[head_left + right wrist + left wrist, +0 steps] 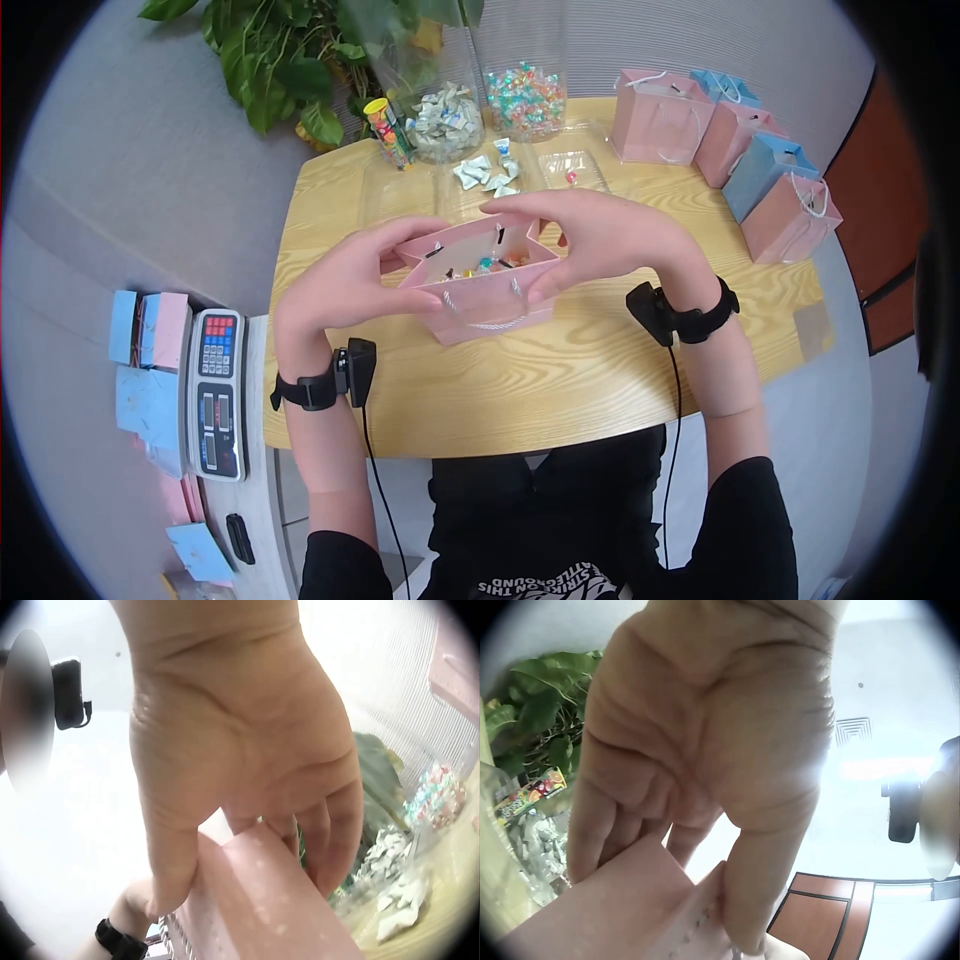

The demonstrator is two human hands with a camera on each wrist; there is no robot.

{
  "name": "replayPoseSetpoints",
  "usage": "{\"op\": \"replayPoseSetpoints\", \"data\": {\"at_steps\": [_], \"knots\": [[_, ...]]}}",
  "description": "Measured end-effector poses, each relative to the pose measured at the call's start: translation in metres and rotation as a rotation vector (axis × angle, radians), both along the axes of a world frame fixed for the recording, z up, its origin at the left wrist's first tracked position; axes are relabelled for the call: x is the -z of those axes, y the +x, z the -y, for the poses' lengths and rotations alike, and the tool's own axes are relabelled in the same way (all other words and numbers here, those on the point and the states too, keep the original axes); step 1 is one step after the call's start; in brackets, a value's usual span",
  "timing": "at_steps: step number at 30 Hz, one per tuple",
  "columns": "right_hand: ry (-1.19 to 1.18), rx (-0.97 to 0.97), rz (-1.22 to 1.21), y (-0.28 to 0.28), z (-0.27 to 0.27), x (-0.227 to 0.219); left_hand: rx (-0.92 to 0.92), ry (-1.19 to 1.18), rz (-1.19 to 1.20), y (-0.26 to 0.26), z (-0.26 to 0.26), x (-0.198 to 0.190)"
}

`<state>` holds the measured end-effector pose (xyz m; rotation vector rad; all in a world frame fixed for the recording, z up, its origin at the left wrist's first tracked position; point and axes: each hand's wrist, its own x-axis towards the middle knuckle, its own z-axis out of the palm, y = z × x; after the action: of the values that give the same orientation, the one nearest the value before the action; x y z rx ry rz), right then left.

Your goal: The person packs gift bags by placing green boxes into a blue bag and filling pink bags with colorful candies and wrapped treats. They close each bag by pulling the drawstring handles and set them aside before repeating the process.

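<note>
A pink paper bag [485, 305] with white cord handles stands upright at the middle of the table, its mouth open and several wrapped candies [487, 266] inside. The left hand [350, 275] grips the bag's left side, thumb on the near face and fingers on the far side. On the right side the right hand [600, 235] holds it the same way, thumb on the near face. Both wrist views show the pink bag [622, 900] [262, 900] between thumb and fingers, the left hand [705, 742] and right hand [240, 742] filling much of them.
Clear trays [580, 165] behind the bag hold white-wrapped candies [486, 175] and one pink candy. Farther back are two clear containers of candies [527, 98] and a colourful tube [387, 130]. Pink and blue bags [660, 120] line the back right; a scale [217, 395] is at left.
</note>
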<state>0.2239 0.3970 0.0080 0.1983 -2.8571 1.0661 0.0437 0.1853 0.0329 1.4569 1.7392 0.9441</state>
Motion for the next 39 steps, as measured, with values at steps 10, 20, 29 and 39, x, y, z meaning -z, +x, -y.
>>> {"op": "replayPoseSetpoints", "data": {"at_steps": [10,20,29,39], "knots": [[0.246,0.193,0.089,0.001,0.0,-0.009,0.055,-0.238,-0.308,0.006,-0.037,-0.014],[0.383,0.263,0.017,-0.014,0.013,0.002,0.071,-0.188,-0.54,0.006,-0.039,-0.006],[0.495,0.301,-0.014,-0.007,0.025,-0.001,-0.018,-0.212,-0.67,0.016,-0.035,0.001],[0.492,0.305,-0.015,0.046,0.012,-0.046,-0.004,-0.097,-0.557,0.065,-0.035,-0.034]]}}
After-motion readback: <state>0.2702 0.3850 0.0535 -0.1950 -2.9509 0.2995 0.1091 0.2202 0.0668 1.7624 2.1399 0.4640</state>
